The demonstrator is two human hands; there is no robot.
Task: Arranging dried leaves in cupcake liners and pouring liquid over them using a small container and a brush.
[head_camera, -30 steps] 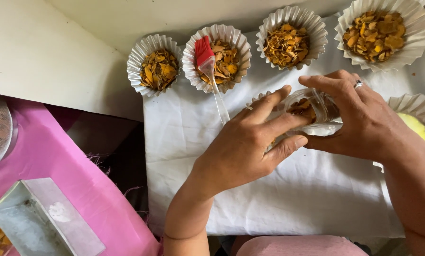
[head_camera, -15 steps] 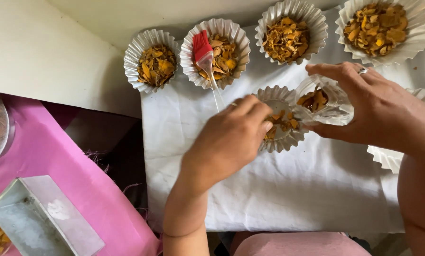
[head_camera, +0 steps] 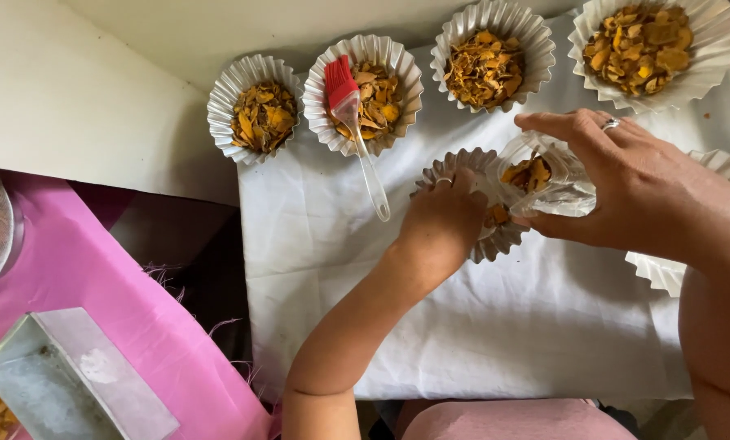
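While we looked down at the white cloth [head_camera: 479, 326], this is what we saw.

Left hand: our left hand [head_camera: 445, 220] lay curled over the near foil cup [head_camera: 495, 240], fingers closed down into it; what they pinched we could not tell.
Right hand: our right hand [head_camera: 638, 183] gripped a clear bag [head_camera: 548, 179] from above and below, tilted towards the cup, mouth touching its rim.
Bag: it held a few orange-brown chips and sat just right of the left hand.
Near cup: it stood mid-cloth, in front of the back row, with a few chips showing under the hand.
Back row: four filled cups [head_camera: 493, 53] stood along the far edge of the cloth.
Brush: a red brush [head_camera: 352, 114] rested with its head in the second cup from the left, clear handle pointing towards us onto the cloth.
Right edge: another cup [head_camera: 666, 273] showed partly behind our right forearm.
Left side: a pink cloth [head_camera: 96, 277] lay well apart, carrying a metal tin [head_camera: 71, 383].
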